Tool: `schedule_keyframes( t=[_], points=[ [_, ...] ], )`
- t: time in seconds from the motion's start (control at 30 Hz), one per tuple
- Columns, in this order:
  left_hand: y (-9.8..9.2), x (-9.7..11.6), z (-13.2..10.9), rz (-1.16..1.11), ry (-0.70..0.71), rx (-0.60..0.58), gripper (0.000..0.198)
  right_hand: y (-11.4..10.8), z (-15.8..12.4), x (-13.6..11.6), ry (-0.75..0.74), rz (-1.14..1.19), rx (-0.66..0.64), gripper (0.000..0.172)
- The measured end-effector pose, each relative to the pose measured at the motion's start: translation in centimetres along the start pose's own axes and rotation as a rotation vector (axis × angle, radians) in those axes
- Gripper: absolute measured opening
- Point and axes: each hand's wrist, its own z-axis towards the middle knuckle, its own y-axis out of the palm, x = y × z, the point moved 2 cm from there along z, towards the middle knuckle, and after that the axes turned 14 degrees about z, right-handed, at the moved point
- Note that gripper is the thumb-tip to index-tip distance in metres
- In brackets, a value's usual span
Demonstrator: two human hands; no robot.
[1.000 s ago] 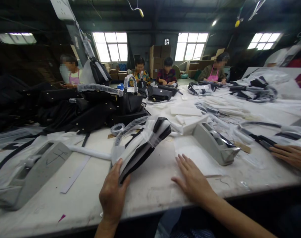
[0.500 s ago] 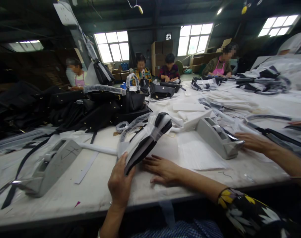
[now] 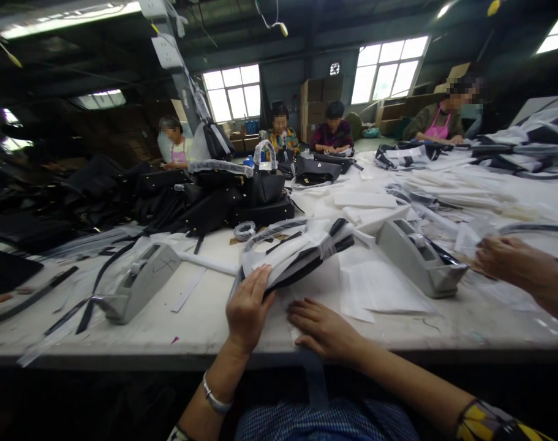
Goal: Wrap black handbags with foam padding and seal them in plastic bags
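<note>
I have my left grip (image 3: pixel 250 308) pinching the near end of the strap bundle (image 3: pixel 301 250), whose long axis points away and rightward from it, while my right grip (image 3: pixel 325 331) lies spread on the table (image 3: pixel 200 327) just rightward.

Left hand (image 3: pixel 247 312) with smooth silver-coloured metal bangle (image 3: pixel 215 395) at wrist, dark patterned fabric sleeve edge (image 3: pixel 178 435) below, right arm's black sleeve (image 3: pixel 490 424) printed with yellow and pale grey petals, finely checked blue-and-white cloth garment (image 3: pixel 324 425) at lap.
</note>
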Motion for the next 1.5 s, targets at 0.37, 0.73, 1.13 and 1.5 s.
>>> schedule_keyframes(
  t=[0.37, 0.73, 1.13, 1.5],
  points=[
    [-0.8, 3.7, -5.4, -0.005, 0.141, 0.031, 0.039, -1.3, -1.8, -2.4, -0.329, -0.05, 0.097, 0.029],
    [-1.1, 3.8, -6.3, -0.069, 0.215, 0.066, 0.034, -8.3, 14.2, 6.2, 0.56, -0.075, 0.081, 0.026],
    [-2.3, 3.6, -6.2, -0.172, 0.256, 0.125, 0.03, -6.1, 18.1, 10.6, 0.889, 0.329, -0.02, 0.021],
    [-2.7, 4.0, -6.4, -0.163, 0.207, 0.03, 0.033, -10.4, 19.3, 7.6, 0.547, 0.851, 0.314, 0.02]
  ],
)
